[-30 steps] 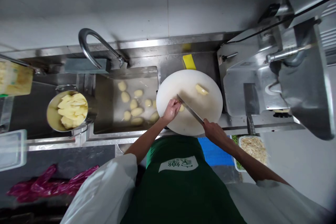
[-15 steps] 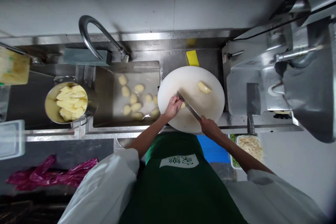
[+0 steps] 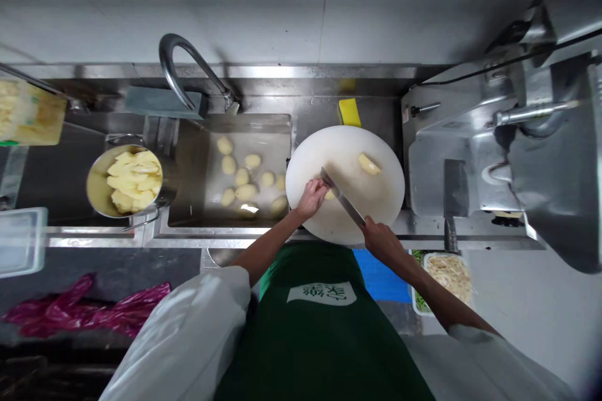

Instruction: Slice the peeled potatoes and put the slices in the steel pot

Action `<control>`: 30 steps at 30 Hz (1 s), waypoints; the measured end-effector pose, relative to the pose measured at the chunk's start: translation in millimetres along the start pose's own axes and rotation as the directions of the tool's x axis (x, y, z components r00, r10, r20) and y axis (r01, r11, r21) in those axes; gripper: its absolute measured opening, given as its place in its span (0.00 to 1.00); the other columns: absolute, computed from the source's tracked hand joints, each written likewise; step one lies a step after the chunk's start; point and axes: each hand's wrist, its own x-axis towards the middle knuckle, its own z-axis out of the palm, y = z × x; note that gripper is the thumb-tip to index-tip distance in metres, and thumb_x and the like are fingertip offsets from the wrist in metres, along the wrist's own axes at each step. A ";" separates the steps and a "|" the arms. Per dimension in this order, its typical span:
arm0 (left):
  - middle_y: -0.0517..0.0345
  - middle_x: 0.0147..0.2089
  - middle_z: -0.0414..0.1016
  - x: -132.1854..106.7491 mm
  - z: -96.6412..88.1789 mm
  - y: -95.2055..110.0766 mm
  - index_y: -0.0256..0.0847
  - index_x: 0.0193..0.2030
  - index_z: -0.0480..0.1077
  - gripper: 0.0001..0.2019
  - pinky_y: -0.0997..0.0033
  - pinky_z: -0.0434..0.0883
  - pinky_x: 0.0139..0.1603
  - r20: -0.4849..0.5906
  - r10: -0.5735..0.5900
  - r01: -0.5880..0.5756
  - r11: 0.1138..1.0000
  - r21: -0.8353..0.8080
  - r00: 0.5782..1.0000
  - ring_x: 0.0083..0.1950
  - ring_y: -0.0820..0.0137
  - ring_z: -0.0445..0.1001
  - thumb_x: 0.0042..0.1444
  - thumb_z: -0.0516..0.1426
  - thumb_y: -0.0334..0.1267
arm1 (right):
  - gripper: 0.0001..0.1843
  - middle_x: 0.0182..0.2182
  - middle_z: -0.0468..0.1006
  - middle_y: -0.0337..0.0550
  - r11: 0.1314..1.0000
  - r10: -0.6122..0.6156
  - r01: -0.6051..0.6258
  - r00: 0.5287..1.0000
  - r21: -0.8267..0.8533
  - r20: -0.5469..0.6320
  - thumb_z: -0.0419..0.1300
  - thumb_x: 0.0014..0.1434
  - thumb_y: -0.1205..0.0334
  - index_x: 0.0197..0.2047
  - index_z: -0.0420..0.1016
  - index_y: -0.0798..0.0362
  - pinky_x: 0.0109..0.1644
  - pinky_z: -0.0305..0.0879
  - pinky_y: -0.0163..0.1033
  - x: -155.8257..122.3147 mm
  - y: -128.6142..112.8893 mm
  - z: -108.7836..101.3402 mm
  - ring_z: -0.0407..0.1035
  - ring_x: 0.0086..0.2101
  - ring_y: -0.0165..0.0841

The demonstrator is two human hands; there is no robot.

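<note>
My left fingers (image 3: 320,184): bunched, pinning potato (image 3: 330,194) beneath
Right fingers (image 3: 369,225): wrapped round knife (image 3: 345,202)
Knife work: slicing, I judge
Next cut: wants left fingers tucked

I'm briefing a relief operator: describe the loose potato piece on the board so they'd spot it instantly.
Right of the potato sink is a big white board. Toward its far right lies a pale yellow potato piece. Unlike the piece by the left hand and knife, it lies apart, untouched.
</note>
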 end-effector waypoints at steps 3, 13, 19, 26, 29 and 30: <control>0.51 0.44 0.64 -0.6 0.5 -1.6 0.41 0.44 0.71 0.13 0.64 0.64 0.50 -0.007 0.011 -0.011 1.000 -0.005 1.000 0.47 0.66 0.62 0.66 0.46 0.37 | 0.13 0.32 0.76 0.51 1.000 0.008 -0.008 1.000 0.008 0.000 0.40 0.68 0.61 0.44 0.61 0.57 0.33 0.53 0.36 -1.8 0.2 0.9 0.73 0.33 0.37; 0.51 0.46 0.64 -6.0 2.0 -7.1 0.42 0.48 0.70 0.13 0.64 0.64 0.53 0.044 0.010 -0.009 1.000 -0.027 0.999 0.49 0.65 0.61 0.65 0.45 0.32 | 0.14 0.31 0.76 0.50 1.000 -0.004 0.004 1.000 0.018 -0.016 0.39 0.68 0.60 0.44 0.62 0.57 0.32 0.51 0.37 1.8 -1.7 4.9 0.73 0.33 0.38; 0.50 0.48 0.65 -6.1 1.1 -6.8 0.41 0.49 0.69 0.14 0.64 0.64 0.53 0.022 0.049 -0.048 0.998 -0.041 0.999 0.49 0.65 0.61 0.65 0.44 0.31 | 0.14 0.32 0.76 0.51 1.000 0.000 0.000 1.000 0.014 -0.004 0.40 0.68 0.61 0.45 0.62 0.57 0.32 0.51 0.37 4.7 -6.9 2.6 0.73 0.34 0.38; 0.48 0.47 0.65 -6.6 2.9 -9.0 0.37 0.49 0.68 0.13 0.62 0.66 0.52 -0.023 0.107 -0.108 0.993 -0.056 0.994 0.49 0.65 0.62 0.66 0.44 0.31 | 0.13 0.32 0.76 0.51 0.999 0.027 -0.028 1.000 0.026 0.016 0.41 0.68 0.61 0.45 0.62 0.57 0.33 0.51 0.37 7.0 -8.5 6.4 0.73 0.35 0.39; 0.48 0.47 0.65 -5.8 3.2 -9.0 0.37 0.50 0.68 0.13 0.61 0.66 0.52 -0.039 0.115 -0.118 0.991 -0.064 0.993 0.49 0.65 0.62 0.66 0.44 0.32 | 0.13 0.33 0.76 0.52 1.000 0.011 -0.011 1.000 0.024 -0.002 0.40 0.68 0.61 0.45 0.62 0.57 0.33 0.51 0.37 9.5 -10.1 5.4 0.73 0.35 0.39; 0.48 0.47 0.65 -5.7 3.4 -9.0 0.37 0.49 0.68 0.13 0.61 0.66 0.52 -0.045 0.119 -0.122 0.991 -0.061 0.992 0.49 0.65 0.62 0.66 0.44 0.32 | 0.13 0.33 0.76 0.51 1.000 0.001 -0.001 1.000 0.027 -0.008 0.40 0.68 0.61 0.45 0.62 0.56 0.33 0.51 0.37 6.8 -8.6 3.7 0.73 0.35 0.39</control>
